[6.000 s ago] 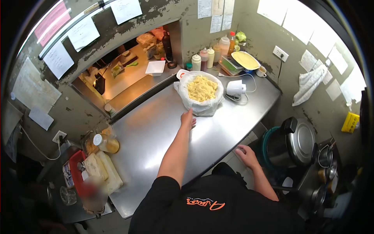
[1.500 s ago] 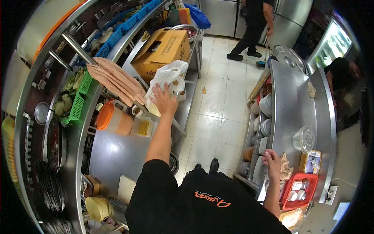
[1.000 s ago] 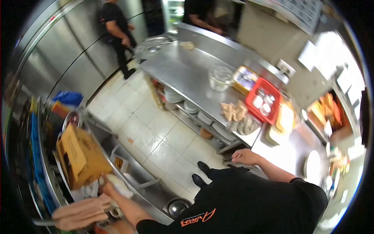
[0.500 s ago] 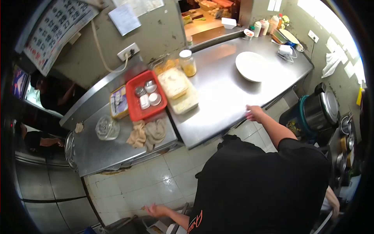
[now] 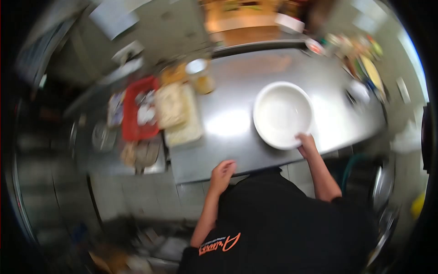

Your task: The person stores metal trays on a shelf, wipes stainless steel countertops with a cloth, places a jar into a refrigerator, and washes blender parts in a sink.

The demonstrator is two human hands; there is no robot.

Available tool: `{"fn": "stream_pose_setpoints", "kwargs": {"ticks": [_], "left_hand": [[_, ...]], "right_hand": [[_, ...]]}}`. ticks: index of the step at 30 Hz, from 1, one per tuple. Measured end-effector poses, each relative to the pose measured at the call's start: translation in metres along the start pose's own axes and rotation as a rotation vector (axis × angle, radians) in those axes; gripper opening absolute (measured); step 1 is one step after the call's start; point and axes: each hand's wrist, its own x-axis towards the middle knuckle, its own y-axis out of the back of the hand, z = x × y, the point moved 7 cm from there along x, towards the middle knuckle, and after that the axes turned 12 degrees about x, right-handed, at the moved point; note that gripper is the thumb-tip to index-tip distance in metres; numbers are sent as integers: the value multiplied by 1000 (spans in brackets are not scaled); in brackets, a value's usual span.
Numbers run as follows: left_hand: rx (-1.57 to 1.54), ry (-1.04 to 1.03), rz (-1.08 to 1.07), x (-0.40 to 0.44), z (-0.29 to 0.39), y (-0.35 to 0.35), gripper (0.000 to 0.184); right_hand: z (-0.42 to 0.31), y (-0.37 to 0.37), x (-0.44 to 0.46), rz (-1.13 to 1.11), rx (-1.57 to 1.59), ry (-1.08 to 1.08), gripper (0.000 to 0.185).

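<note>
A large white bowl (image 5: 282, 114) stands on the steel counter (image 5: 232, 105), its inside bare white. My right hand (image 5: 308, 145) grips the near right part of its rim, with the thumb over the edge. At the counter's front edge, to the left of the bowl, is my left hand (image 5: 223, 176). Its fingers are curled together and blurred, and I cannot make out anything in them. The left hand does not touch the bowl.
Left of the bowl are a jar with a white lid (image 5: 200, 76), stacked pale containers (image 5: 172, 106) and a red basket (image 5: 139, 108) with small white items. Cloths (image 5: 140, 154) lie below the basket. Bottles (image 5: 349, 48) and a white appliance (image 5: 358, 92) are at the back right.
The view has turned and blurred. My right hand has reached the bowl and taken its rim; the bowl is nearer to me. My left hand has come up from the lower left to the counter's edge.
</note>
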Motion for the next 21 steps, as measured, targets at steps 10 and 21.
{"fn": "stream_pose_setpoints", "kwargs": {"ticks": [10,21], "left_hand": [[-759,250,991,-157,-117,-29,46],[-1944,-2,1727,-243,-428,-103,17]], "right_hand": [[133,-268,-161,-1333,-1207,-256,51],[348,-317,-189,-1927,-1659,1091,67]]}}
